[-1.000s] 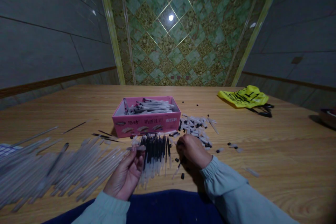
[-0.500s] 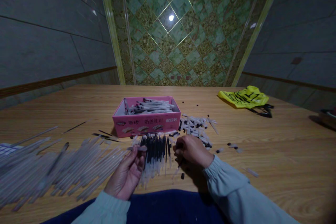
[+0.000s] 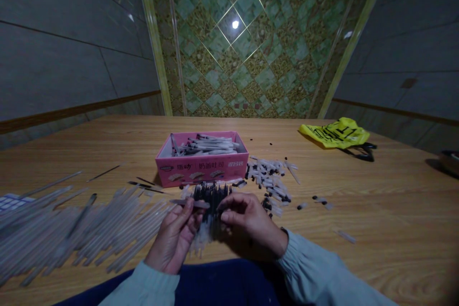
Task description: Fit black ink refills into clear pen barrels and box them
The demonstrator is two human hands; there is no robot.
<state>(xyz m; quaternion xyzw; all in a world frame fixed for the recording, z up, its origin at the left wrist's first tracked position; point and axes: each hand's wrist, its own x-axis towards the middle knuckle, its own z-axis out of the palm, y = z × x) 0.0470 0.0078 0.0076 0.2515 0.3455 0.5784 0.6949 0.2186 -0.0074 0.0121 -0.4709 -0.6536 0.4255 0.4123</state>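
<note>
My left hand (image 3: 176,232) pinches a translucent pen barrel (image 3: 198,204) between thumb and fingers, lying nearly level and pointing right. Just right of its end, my right hand (image 3: 250,217) has its fingertips closed together; whatever is in them is too small and dark to make out. Under and between both hands lies a row of black-tipped pen refills (image 3: 206,195), partly covered by the fingers. Behind them stands a pink box (image 3: 201,173) filled with pens (image 3: 211,145).
Many clear pen barrels (image 3: 118,229) spread over the left of the wooden table (image 3: 387,229). Small clear caps and black plugs (image 3: 270,179) are heaped right of the box. A yellow bag (image 3: 335,134) lies at the back right. A blue-checked item (image 3: 16,203) sits far left.
My right hand has moved left, over the refills and close to the barrel's end. The left hand has shifted slightly right with the barrel still in it.
</note>
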